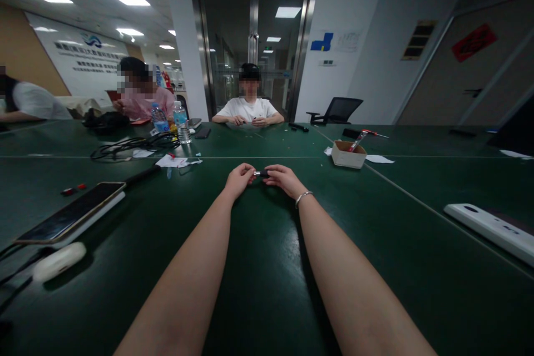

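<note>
While both forearms reach forward over the dark green desk [262, 278], the two hands meet near its middle around a small cylindrical piece with a silver metal end and a black end [261, 173]. The left hand [241, 180] pinches the silver end between thumb and fingertips, and the right hand [283, 179], below a silver bangle [303, 198], grips the black end. Holding it from opposite ends probably steadies so small a piece and lets each end be controlled separately; it seems to be held just above the surface, though the contact is hard to judge.

Off to the right, an open pale cardboard box [349, 158] keeps a slender red-and-clear tool [357, 141] leaning on its rim, likely so it can be picked up easily. On the left, a dark-screened smartphone [75, 212] lies on a white slab, near a rounded white device [59, 262] and its black cable.

As for writing, a glossy white wall panel [89, 58] carries a blue wave-like logo above Chinese characters too blurred to read surely. The red diamond-shaped paper [474, 43] on the door bears one dark character, apparently 福. Blue labels on the clear plastic bottles [182, 120] cannot be made out.
</note>
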Tool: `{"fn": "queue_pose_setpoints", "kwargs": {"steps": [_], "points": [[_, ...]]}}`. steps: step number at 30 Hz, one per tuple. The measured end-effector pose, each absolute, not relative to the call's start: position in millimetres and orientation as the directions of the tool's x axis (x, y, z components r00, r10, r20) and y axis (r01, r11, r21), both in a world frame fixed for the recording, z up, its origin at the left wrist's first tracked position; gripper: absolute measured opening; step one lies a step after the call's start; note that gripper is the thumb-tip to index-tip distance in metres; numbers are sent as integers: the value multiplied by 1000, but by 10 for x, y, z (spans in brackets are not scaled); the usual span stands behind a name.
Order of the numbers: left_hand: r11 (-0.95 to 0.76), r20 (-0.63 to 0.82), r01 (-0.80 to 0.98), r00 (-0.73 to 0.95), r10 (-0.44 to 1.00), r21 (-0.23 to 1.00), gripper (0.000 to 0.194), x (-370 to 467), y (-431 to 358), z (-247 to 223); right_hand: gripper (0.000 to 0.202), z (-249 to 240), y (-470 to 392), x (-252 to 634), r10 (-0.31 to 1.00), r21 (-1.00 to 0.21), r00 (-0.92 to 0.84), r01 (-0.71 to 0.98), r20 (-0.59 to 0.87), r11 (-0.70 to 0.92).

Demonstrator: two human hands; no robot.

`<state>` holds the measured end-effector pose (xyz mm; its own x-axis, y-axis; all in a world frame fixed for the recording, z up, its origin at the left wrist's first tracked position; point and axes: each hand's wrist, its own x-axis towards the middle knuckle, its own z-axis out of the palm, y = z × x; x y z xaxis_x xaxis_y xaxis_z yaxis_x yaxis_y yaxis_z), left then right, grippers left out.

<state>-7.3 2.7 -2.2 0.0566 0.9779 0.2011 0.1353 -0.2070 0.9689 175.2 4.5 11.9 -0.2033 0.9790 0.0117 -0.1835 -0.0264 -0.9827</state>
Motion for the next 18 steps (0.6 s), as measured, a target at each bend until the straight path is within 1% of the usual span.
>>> {"fn": "queue_pose_setpoints", "kwargs": {"steps": [2,5,8,12,15,18], "points": [[-197,193,119,50,980,973,15,-70,20,-13,13,126,45,1744,981,-983,-192,-182,-1,-36],[-208,203,143,50,978,968,16,-66,29,-27,13,143,36,1733,983,-982,-182,-183,-16,-50],[-219,215,141,40,976,966,19,-61,54,-55,13,148,25,1730,983,-982,-182,-184,-13,-47],[-216,212,115,47,976,970,18,-60,88,-72,14,137,28,1736,983,-981,-183,-190,-1,-37],[-217,214,141,35,976,966,18,-75,104,-80,12,126,42,1737,981,-981,-194,-191,4,-34],[-255,254,179,31,967,950,20,-94,109,-92,13,120,49,1733,981,-982,-193,-184,-1,-37]]}}
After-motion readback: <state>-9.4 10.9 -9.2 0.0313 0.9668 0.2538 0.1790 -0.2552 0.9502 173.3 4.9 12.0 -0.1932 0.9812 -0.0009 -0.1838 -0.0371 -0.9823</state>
